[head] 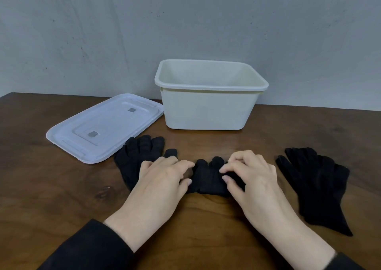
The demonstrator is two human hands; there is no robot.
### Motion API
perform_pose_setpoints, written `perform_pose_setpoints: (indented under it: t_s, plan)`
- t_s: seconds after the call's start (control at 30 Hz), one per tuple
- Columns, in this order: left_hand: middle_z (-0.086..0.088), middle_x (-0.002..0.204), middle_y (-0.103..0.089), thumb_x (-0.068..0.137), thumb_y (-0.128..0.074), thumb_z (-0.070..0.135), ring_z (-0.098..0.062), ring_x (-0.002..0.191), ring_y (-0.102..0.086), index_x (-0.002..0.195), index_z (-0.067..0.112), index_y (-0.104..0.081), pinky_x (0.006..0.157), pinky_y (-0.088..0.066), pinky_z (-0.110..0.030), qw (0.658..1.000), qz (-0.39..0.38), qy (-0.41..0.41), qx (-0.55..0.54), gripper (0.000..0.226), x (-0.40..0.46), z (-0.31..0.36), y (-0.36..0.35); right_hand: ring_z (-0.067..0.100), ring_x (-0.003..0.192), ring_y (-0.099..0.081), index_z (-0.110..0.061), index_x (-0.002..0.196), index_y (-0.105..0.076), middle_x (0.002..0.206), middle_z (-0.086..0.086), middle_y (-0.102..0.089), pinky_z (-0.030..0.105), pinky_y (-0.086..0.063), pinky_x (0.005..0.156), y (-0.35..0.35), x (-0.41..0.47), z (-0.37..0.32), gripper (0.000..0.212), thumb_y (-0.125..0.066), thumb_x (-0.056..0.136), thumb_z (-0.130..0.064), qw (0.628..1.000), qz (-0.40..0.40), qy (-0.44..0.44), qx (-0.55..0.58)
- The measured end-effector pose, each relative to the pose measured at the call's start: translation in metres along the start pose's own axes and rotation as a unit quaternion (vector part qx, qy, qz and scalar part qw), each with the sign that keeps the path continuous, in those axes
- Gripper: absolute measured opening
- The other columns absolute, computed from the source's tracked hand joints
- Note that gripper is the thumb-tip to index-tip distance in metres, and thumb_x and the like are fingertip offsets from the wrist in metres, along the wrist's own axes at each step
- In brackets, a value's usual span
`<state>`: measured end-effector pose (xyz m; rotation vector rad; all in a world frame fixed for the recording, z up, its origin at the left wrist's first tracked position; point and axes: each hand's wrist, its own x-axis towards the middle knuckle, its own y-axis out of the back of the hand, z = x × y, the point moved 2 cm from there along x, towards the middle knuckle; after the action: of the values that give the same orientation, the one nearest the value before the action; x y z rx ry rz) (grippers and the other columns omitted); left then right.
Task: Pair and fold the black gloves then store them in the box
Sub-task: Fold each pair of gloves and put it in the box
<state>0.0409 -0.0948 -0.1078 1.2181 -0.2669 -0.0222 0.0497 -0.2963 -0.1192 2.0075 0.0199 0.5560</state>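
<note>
A folded black glove (208,177) lies in the middle of the wooden table, its fingertips pointing toward the box. My left hand (160,179) pinches its left edge with curled fingers, and my right hand (249,177) pinches its right edge the same way. Another black glove (140,152) lies flat to the left, partly under my left hand. A third black glove (317,185), or a stacked pair, lies flat at the right, cuff toward me. The cream plastic box (208,109) stands uncovered behind the gloves; what shows of its inside holds nothing.
The box's translucent white lid (103,127) lies flat on the table (61,187) at the left, beside the box. A grey wall rises right behind the table's far edge. Black sleeves cover both forearms.
</note>
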Motion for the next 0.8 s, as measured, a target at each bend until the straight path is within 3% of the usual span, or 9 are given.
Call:
perform_pose_setpoints:
  t_s: [0.07, 0.13, 0.3, 0.43, 0.5, 0.6, 0.7, 0.8]
  plan:
    - [0.02, 0.107, -0.05, 0.098, -0.051, 0.022, -0.006, 0.106, -0.046, 0.132, 0.04, -0.053, 0.097, -0.034, -0.031, 1.0, 0.017, -0.024, 0.008, 0.039, -0.002, -0.002, 0.003, 0.013, 0.104, -0.053, -0.032, 0.099, -0.074, 0.108, -0.016, -0.058, 0.037, -0.039, 0.096, -0.002, -0.001, 0.0, 0.021, -0.065, 0.09, -0.015, 1.0, -0.007, 0.012, -0.005]
    - [0.019, 0.121, -0.052, 0.098, -0.05, 0.018, -0.004, 0.113, -0.045, 0.132, 0.037, -0.056, 0.099, -0.031, -0.028, 0.998, 0.016, -0.058, -0.02, 0.039, -0.003, 0.001, 0.007, 0.011, 0.113, -0.05, -0.031, 0.108, -0.074, 0.116, -0.017, -0.059, 0.037, -0.037, 0.103, 0.0, -0.003, -0.002, 0.03, -0.052, 0.091, -0.018, 0.999, -0.035, 0.026, -0.003]
    - [0.021, 0.152, -0.032, 0.096, -0.039, 0.053, -0.001, 0.137, -0.025, 0.148, 0.037, -0.035, 0.115, -0.018, -0.028, 0.989, -0.035, -0.144, 0.009, 0.055, -0.008, 0.016, -0.008, -0.005, 0.127, -0.036, -0.035, 0.134, -0.057, 0.132, -0.027, -0.045, 0.036, -0.027, 0.114, 0.009, -0.006, -0.002, 0.046, -0.052, 0.09, -0.046, 0.987, -0.133, 0.081, -0.041]
    - [0.025, 0.134, -0.051, 0.095, -0.043, 0.053, 0.004, 0.125, -0.037, 0.137, 0.04, -0.047, 0.11, -0.025, -0.027, 0.992, -0.019, -0.127, -0.01, 0.044, -0.005, 0.015, -0.007, -0.009, 0.119, -0.041, -0.044, 0.125, -0.054, 0.12, -0.031, -0.053, 0.03, -0.028, 0.111, 0.012, -0.006, -0.005, 0.033, -0.052, 0.092, -0.045, 0.991, -0.112, 0.075, -0.019]
    - [0.027, 0.12, -0.056, 0.096, -0.042, 0.053, 0.007, 0.115, -0.041, 0.131, 0.043, -0.05, 0.107, -0.026, -0.023, 0.992, -0.009, -0.113, -0.062, 0.036, -0.007, 0.014, -0.003, -0.011, 0.117, -0.037, -0.049, 0.122, -0.052, 0.111, -0.034, -0.055, 0.022, -0.031, 0.104, 0.015, -0.008, -0.007, 0.029, -0.052, 0.093, -0.045, 0.992, -0.109, 0.042, 0.046]
    - [0.025, 0.103, -0.059, 0.095, -0.043, 0.053, 0.003, 0.101, -0.049, 0.124, 0.048, -0.051, 0.099, -0.036, -0.021, 0.989, -0.013, -0.068, -0.129, 0.03, -0.009, 0.013, -0.001, -0.004, 0.117, -0.037, -0.056, 0.12, -0.044, 0.107, -0.032, -0.059, 0.021, -0.04, 0.092, 0.014, -0.009, -0.007, 0.03, -0.052, 0.091, -0.051, 0.984, -0.129, -0.026, 0.117]
    - [0.028, 0.1, -0.055, 0.094, -0.048, 0.053, 0.005, 0.1, -0.05, 0.125, 0.046, -0.048, 0.097, -0.04, -0.024, 0.991, -0.005, -0.043, -0.129, 0.031, -0.004, 0.013, -0.003, 0.001, 0.112, -0.042, -0.05, 0.117, -0.048, 0.106, -0.028, -0.058, 0.026, -0.041, 0.095, 0.01, -0.004, -0.006, 0.027, -0.054, 0.091, -0.051, 0.994, -0.086, -0.02, 0.061]
    - [0.024, 0.1, -0.053, 0.094, -0.05, 0.051, 0.003, 0.1, -0.05, 0.12, 0.041, -0.048, 0.094, -0.042, -0.026, 0.993, 0.013, -0.041, -0.107, 0.028, 0.0, 0.011, -0.006, 0.0, 0.108, -0.051, -0.035, 0.108, -0.065, 0.112, -0.022, -0.059, 0.036, -0.037, 0.106, 0.01, -0.003, -0.013, 0.016, -0.061, 0.092, -0.033, 0.996, -0.023, 0.083, -0.033]
